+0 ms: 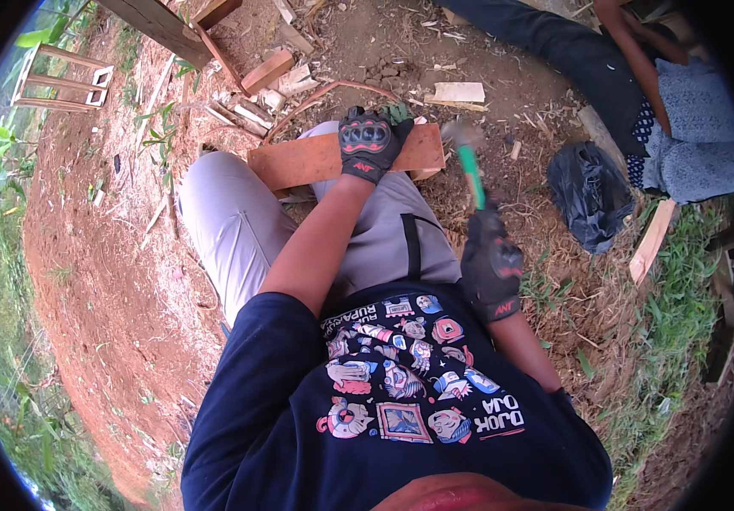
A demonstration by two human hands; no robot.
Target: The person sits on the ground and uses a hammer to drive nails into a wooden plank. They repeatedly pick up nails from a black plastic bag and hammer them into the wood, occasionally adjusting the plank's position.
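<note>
My left hand, in a black padded glove, grips a reddish-brown wooden board from above. The fingers bend over its far edge and are partly hidden. Lying crosswise, the board spans the space over my grey-trousered legs. My right hand, gloved the same way, is closed round a hammer with a green and pale handle. Blurred by motion, the hammer's head is just off the board's right end. A paler piece of wood shows partly beneath that end.
Wood offcuts and chips litter the bare soil ahead. A black plastic bag lies to the right, near a seated person in dark trousers. A pale wood strip rests by the grass. At far left stands a small wooden frame.
</note>
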